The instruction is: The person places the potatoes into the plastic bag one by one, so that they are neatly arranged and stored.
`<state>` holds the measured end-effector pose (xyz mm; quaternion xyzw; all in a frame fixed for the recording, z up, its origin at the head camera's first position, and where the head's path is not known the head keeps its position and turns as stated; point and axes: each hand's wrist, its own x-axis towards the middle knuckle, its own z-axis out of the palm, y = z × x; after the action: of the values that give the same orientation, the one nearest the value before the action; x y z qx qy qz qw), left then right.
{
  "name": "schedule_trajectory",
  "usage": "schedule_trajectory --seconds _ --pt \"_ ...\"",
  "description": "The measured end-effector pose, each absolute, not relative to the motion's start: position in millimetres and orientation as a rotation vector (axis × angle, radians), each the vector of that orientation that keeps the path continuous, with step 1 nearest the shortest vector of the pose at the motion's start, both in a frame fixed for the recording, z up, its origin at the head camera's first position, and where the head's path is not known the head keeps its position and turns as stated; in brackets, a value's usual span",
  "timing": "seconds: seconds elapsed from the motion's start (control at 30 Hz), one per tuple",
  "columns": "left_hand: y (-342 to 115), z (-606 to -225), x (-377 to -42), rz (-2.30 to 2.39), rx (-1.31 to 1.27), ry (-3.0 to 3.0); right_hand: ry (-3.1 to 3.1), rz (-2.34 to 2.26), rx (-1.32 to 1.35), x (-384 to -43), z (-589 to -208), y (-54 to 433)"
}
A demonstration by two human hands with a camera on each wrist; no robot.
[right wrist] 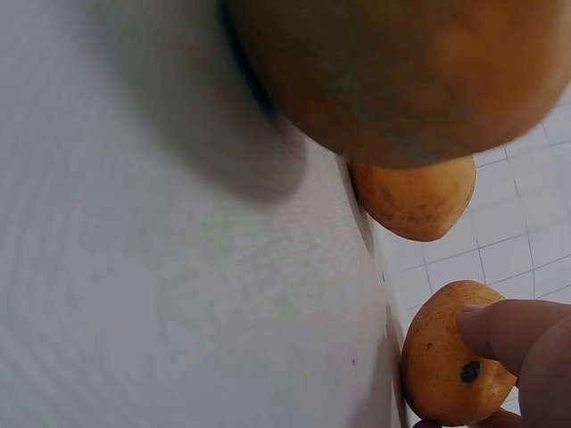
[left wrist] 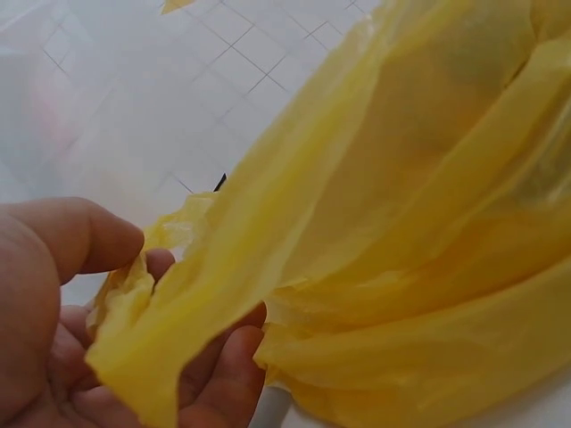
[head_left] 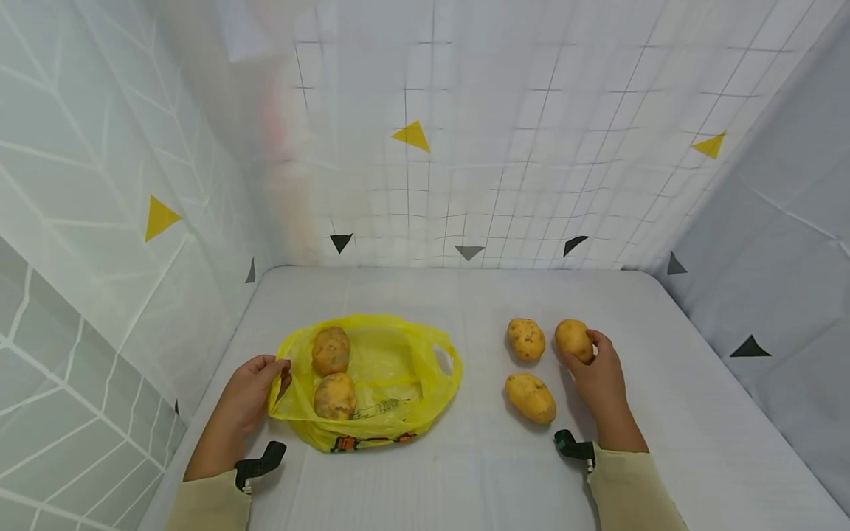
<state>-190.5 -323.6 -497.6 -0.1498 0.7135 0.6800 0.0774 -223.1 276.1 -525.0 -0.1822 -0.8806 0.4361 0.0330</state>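
A yellow plastic bag (head_left: 434,398) lies with its mouth open on the left half of the table. Inside it are two potatoes, one (head_left: 330,351) behind the other (head_left: 335,398). My left hand (head_left: 246,391) pinches the bag's left edge; the left wrist view shows the thin yellow film (left wrist: 241,267) between thumb and fingers. On the right, my right hand (head_left: 603,380) grips a potato (head_left: 572,339) from its near right side. In the right wrist view that potato (right wrist: 437,357) has a dark spot and the thumb (right wrist: 500,325) lies against it.
Left of the gripped potato sits another potato (head_left: 526,339), and a longer one (head_left: 530,398) lies nearer to me. White tabletop (head_left: 465,472) surrounds everything. Sheeted walls with yellow and dark triangles (head_left: 414,136) enclose the back and sides.
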Motion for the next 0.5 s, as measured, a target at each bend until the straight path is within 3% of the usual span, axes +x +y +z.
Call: schedule_trajectory --seconds 0.5 --pt "-321.6 -495.5 -189.7 2.006 -0.443 2.172 -2.675 1.403 -0.57 -223.1 -526.9 275.3"
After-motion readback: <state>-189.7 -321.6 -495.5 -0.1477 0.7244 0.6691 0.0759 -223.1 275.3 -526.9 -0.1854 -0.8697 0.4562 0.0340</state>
